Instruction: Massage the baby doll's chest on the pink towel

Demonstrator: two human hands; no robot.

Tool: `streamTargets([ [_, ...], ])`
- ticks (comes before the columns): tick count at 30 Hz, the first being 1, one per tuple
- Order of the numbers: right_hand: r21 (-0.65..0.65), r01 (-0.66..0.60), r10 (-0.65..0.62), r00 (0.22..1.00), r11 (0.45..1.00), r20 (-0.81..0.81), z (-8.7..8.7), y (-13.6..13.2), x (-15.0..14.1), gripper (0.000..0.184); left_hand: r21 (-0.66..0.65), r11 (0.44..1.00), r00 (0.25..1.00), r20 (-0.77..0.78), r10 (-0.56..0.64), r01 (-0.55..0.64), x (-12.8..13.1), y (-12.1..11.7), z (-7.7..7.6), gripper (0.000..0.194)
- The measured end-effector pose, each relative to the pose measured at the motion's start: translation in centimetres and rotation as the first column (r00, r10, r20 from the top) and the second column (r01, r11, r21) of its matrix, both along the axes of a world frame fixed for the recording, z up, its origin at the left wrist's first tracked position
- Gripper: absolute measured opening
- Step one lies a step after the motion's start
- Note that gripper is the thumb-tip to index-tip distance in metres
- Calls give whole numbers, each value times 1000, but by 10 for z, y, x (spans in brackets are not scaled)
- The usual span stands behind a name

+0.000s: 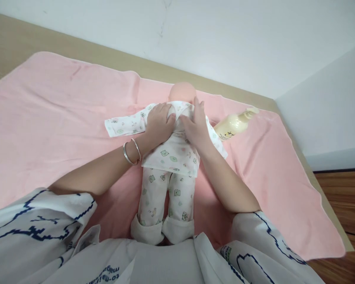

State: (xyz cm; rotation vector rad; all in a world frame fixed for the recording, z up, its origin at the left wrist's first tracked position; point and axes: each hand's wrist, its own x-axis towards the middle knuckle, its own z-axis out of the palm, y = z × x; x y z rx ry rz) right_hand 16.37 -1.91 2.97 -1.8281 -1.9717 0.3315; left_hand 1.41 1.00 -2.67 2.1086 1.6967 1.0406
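While the wearer's shirt (162,260) is cut off by the bottom edge, the doll (173,156) lies at centre, its rolled-cuff trousers (180,193) nearest. The left hand (160,122) and right hand (197,123) rest on its patterned top (154,159), thumbs apart from fingers; whether either pinches cloth, I cannot tell. Right of centre, a sleeve (217,142) partly hides a pale bottle (233,123), its label hard to read. Beneath, a pink blanket (47,118) runs off the left edge, over the tabletop (12,35).
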Motion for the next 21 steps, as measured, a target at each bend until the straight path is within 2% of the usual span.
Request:
streamTargets([
  [3,10,89,-87,983,996,-161,23,-10,5,79,-50,999,1000,-12,-1,0,1,-3,7,44],
  [6,112,82,-64,986,990,-153,33,-18,6,77,-70,998,1000,-17,5,-7,1,-4,10,44],
  [9,95,61,-51,993,994,-106,24,-21,-1,75,-53,999,1000,-2,10,-10,1,-4,9,45],
  [12,-38,-2,2,1000,999,5,9,-20,-13,71,-33,999,1000,-1,6,-6,1,-4,6,46],
  [15,-111,-51,60,995,993,76,6,-22,-18,66,-4,1000,1000,2,13,-13,1,-3,3,46],
  [21,108,2,-1,1000,994,-7,22,-28,-9,68,14,1000,999,33,21,-22,2,-3,1,44],
])
